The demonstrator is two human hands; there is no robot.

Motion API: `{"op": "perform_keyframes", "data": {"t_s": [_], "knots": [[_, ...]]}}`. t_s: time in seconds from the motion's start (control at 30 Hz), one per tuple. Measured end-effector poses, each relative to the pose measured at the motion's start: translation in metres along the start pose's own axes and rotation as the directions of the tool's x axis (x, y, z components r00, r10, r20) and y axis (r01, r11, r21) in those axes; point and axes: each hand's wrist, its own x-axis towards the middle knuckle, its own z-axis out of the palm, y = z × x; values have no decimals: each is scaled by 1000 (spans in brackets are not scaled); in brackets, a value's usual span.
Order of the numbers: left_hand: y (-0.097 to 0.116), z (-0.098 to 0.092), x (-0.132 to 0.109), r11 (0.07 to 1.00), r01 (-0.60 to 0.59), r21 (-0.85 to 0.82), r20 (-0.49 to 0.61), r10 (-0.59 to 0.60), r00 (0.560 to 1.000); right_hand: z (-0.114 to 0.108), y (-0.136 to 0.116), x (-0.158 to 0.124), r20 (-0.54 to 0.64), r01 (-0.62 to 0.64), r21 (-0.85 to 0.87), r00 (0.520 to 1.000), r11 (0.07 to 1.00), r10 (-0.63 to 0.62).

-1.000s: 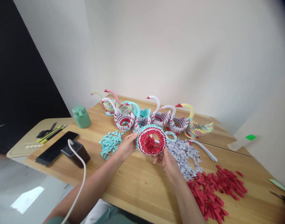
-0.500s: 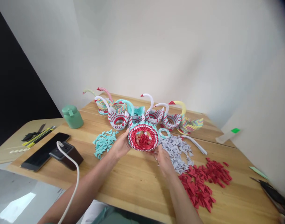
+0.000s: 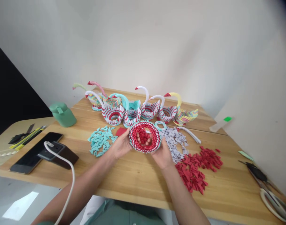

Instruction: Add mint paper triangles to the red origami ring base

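Observation:
Between my two hands is a round ring of folded paper pieces point(image 3: 157, 136), red inside with white and turquoise around the rim. It is tilted so its open middle faces me. My left hand point(image 3: 122, 144) grips its left side, with fingertips visible through the hole. My right hand point(image 3: 162, 155) is closed on the lower right rim, its fingers reaching behind. Loose turquoise paper triangles point(image 3: 101, 141) lie left of my left hand. Pale grey triangles point(image 3: 175, 140) and red triangles point(image 3: 192, 175) are spread beyond and to the right of my right hand.
Several folded-paper swans point(image 3: 112, 114) stand at the back. A small turquoise ring point(image 3: 156, 124) and a white curved paper strip point(image 3: 191, 135) lie nearer. At left are a green container point(image 3: 63, 115), a phone point(image 3: 27, 162) and a corded black block point(image 3: 59, 153); scissors point(image 3: 273, 200) lie far right.
The ring has tipped so its red inner side faces me more fully. My right hand has moved in closer under its rim. The camera view has shifted, and the scissors show more.

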Motion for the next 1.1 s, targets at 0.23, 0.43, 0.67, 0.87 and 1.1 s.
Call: {"op": "perform_keyframes", "data": {"t_s": [0.23,0.43,0.67,0.87,1.1], "knots": [[-20,-2,3,999,35,-25,14,-34,999,10,0,-2,-8,-12,46,1000,999,13],[-25,1,1,993,72,-91,22,-70,997,14,4,-2,-48,21,43,999,999,-19],[-32,5,-1,999,32,-29,68,-30,997,9,3,-2,-52,24,132,999,991,-17],[-34,5,-10,996,25,88,144,-37,989,3,-3,0,-49,46,217,998,975,-36],[-27,8,-13,993,9,121,124,-24,992,11,0,-6,-10,65,186,998,980,-64]]}}
